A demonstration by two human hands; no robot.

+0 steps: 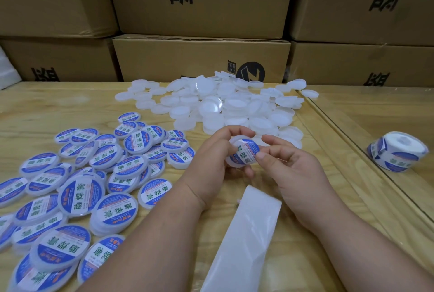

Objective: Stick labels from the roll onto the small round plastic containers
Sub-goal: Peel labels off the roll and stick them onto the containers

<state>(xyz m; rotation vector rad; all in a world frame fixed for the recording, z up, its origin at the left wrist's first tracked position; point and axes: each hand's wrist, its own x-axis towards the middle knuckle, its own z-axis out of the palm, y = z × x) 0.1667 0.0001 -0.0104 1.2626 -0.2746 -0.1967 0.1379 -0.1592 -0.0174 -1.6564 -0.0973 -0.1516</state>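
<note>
My left hand [211, 164] grips a small round white plastic container [243, 153] from the left and below, above the wooden table [70, 108]. A blue and white label with green characters covers its face. My right hand [291, 162] has its thumb pressed on the label's right edge, the fingers curled behind the container. The label roll [397, 150] lies on its side at the right. A bare strip of white backing paper [244, 240] runs from under my hands toward the bottom of the view.
Several unlabelled white containers [225, 106] are heaped at the back centre. Several labelled containers [82, 186] are spread across the left of the table. Stacked cardboard boxes [202, 61] wall off the back. A raised wooden strip [352, 146] crosses the table's right side.
</note>
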